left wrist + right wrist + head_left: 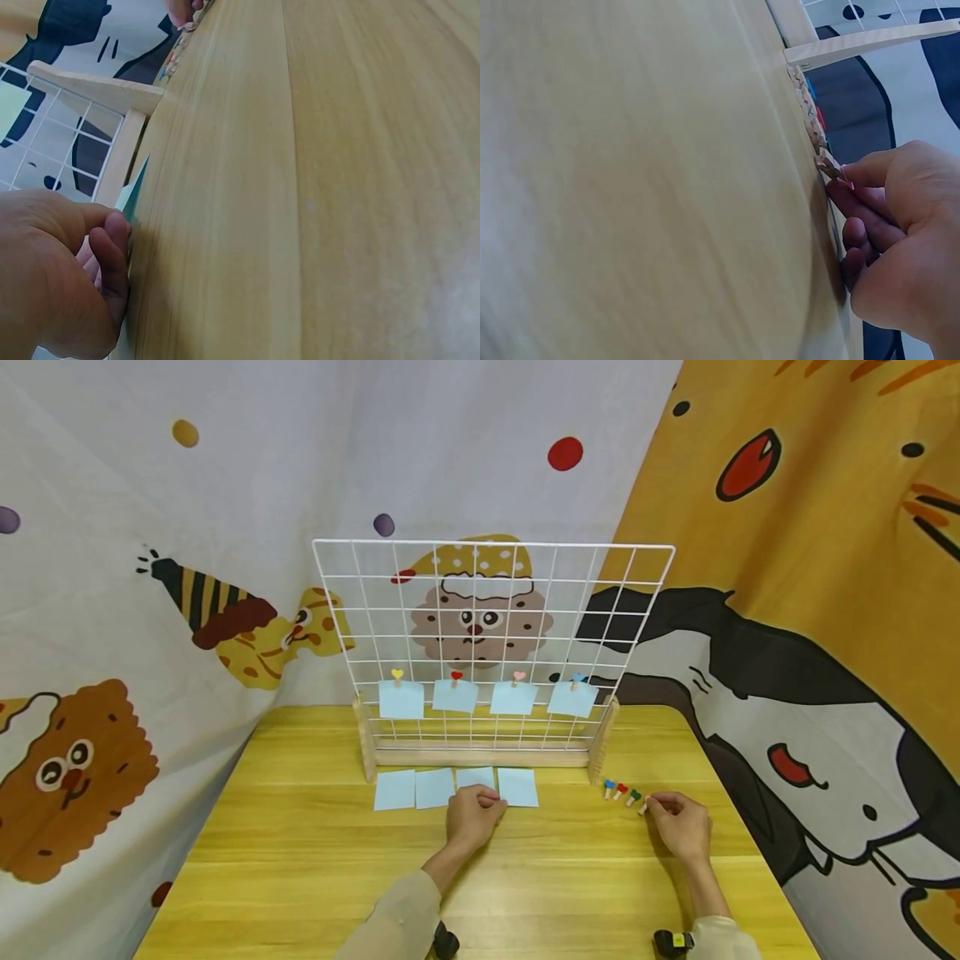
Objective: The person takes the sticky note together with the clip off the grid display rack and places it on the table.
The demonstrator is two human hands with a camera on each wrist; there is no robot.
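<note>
My left hand (pixel 475 817) is at the lower left corner of the rightmost light blue paper sheet (pixel 520 786) in the lower row. In the left wrist view, thumb and forefinger pinch this sheet (pixel 131 193), and its edge tilts up from the tabletop. My right hand (pixel 682 827) pinches a small wooden clothespin (pixel 829 164) at the end of a short row, its top hidden by the fingers. Beside it lie three more clothespins, with a blue heart (pixel 609 784), a red heart (pixel 622 788) and a green heart (pixel 635 795).
A white wire grid (pixel 495 610) stands on wooden feet (pixel 600 743) at the table's back. Clothespins with hearts hold several blue sheets (pixel 401 700) on it. More sheets (pixel 394 790) lie in front of its base. A cartoon-print curtain (pixel 285 460) hangs behind the wooden table (pixel 555 877).
</note>
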